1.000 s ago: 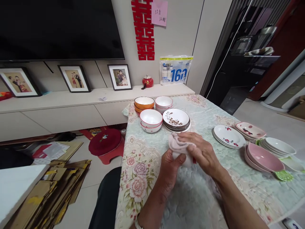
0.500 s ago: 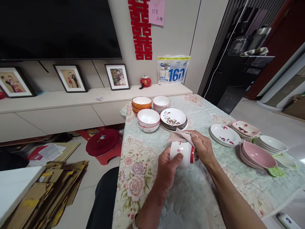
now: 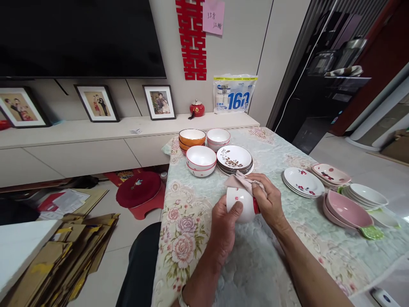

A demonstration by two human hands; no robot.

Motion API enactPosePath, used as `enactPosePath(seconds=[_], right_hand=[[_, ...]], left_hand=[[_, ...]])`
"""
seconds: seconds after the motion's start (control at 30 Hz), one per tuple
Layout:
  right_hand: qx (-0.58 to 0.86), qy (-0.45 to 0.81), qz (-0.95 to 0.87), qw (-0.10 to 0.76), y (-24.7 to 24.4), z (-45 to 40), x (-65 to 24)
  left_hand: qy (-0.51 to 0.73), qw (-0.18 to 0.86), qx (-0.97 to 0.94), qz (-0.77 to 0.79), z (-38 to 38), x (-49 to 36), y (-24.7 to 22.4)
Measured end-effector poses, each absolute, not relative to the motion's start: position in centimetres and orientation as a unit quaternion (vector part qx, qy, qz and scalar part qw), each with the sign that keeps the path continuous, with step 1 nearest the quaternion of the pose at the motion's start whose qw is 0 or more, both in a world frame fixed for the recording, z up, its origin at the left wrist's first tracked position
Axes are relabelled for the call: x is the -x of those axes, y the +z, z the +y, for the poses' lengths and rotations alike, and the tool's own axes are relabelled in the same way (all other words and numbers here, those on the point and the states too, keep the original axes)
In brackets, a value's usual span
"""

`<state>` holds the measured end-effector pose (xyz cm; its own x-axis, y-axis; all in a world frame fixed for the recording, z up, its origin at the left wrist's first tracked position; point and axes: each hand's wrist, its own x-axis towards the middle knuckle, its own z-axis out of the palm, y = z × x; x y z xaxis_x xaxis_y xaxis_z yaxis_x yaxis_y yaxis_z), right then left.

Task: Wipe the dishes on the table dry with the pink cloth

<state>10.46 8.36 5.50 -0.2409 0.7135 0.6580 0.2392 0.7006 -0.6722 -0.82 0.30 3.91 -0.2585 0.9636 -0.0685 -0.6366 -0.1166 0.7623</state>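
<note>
Just below and right of centre, the left hand [image 3: 224, 219] curls around a white cup [image 3: 241, 211], tipped sideways, with small red markings and a red band at its right end. The right hand [image 3: 270, 202], fingers bent, clasps a pale pink cloth [image 3: 241, 181] against it. Above centre: stacked bowls [image 3: 201, 158], brown-flowered plates [image 3: 234, 157].

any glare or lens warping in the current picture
Head view: small highlights on the white cup and the leaf-shaped pink bowl; head view: wide-angle stretching, the leftmost picture frame skewed near the edge; head view: lighting soft, shadows faint.
</note>
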Motion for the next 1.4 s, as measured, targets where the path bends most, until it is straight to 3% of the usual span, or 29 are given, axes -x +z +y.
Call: enactPosePath(seconds=[0.17,0.37,0.7,1.0,1.2,1.4], right_hand=[[0.292,0.203,-0.764,0.538,5.7,7.5,-10.4],[0.213,0.177,-0.848,0.452,6.8,6.3,-9.9],[0.394,0.348,-0.721,0.451,6.4,8.9,-12.4],[0.179,0.185,-0.896,0.362,8.6,6.7,-11.9],[0.234,0.303,-0.860,0.337,8.6,8.5,-13.5],[0.309,0.463,-0.744,0.369,6.7,10.4,-14.6]], left_hand=[[0.714,0.565,-0.230,0.344,0.3,0.8,4.0],[0.732,0.552,-0.224,0.332,0.4,1.0,4.7],[0.620,0.564,-0.376,0.396,-0.2,1.1,4.1],[0.645,0.548,-0.394,0.359,-0.1,1.3,4.8],[0.571,0.538,-0.465,0.409,-0.7,1.2,5.5],[0.513,0.522,-0.501,0.462,-0.9,1.1,5.6]])
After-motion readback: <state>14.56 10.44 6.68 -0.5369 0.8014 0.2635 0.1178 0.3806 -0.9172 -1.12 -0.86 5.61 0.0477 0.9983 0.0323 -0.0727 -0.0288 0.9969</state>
